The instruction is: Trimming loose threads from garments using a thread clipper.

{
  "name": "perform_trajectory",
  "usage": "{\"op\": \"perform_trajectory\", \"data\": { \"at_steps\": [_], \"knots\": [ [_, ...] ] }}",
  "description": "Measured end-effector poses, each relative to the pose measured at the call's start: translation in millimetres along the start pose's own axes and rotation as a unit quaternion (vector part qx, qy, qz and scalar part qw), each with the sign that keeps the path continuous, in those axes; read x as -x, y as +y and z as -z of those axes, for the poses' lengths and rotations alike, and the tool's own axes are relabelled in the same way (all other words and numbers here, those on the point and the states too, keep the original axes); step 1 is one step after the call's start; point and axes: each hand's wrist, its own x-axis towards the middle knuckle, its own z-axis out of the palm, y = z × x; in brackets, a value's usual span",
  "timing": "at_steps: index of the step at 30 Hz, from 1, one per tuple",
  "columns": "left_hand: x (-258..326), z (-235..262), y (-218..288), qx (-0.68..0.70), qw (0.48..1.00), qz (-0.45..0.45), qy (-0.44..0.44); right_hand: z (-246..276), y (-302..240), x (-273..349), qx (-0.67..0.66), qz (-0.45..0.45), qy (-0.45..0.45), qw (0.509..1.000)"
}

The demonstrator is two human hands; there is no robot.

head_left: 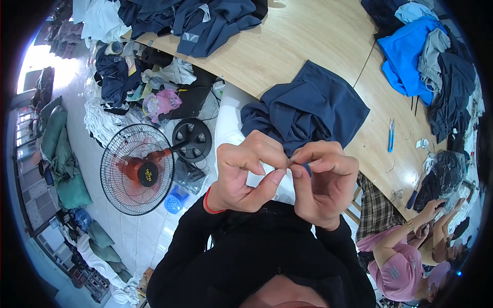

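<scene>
A navy garment (321,105) lies crumpled over the near edge of the table, its lower end reaching down to my fingers. My left hand (251,172), with a red cord round its wrist, is closed in a pinch of thumb and forefinger. Whatever lies in that pinch is too small to make out. Touching its fingertips, my right hand (328,177) is closed too, and a small fold of navy cloth shows between its thumb and forefinger. The knuckles of both hands hide part of the garment's end.
Dark garments (205,25) are heaped at the far left of the wooden table (313,31). Blue thread snips (391,136) lie to the right, near a bright blue garment (411,56). A floor fan (149,174) stands at my left. A co-worker in a pink top (395,267) sits at my right.
</scene>
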Motion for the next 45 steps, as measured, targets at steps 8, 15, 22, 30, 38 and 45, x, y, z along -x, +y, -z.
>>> {"op": "perform_trajectory", "data": {
  "at_steps": [8, 15, 22, 30, 38, 45],
  "knots": [
    [0.8, 1.0, -1.3, -0.057, 0.998, -0.024, -0.004, -1.0, -6.5, -8.5, 0.037, 0.027, -0.004, 0.999],
    [-1.6, 1.0, 2.0, -0.094, 0.995, -0.016, -0.022, -1.8, -5.2, -6.9, 0.041, 0.021, 0.010, 0.999],
    [-2.9, 3.5, 2.4, -0.113, 0.993, 0.010, -0.040, -0.1, -4.4, -7.7, 0.084, 0.032, 0.017, 0.996],
    [-9.3, 8.2, 5.0, -0.201, 0.971, -0.004, -0.129, 4.0, -2.5, -8.5, 0.101, 0.014, 0.015, 0.995],
    [-7.3, 10.0, -4.6, -0.180, 0.979, 0.029, -0.086, 4.6, 10.5, -12.5, 0.074, 0.001, -0.011, 0.997],
    [-4.8, 10.0, -8.6, -0.167, 0.983, 0.035, -0.074, 2.7, 14.2, -11.0, 0.037, -0.004, -0.014, 0.999]
  ]
}}
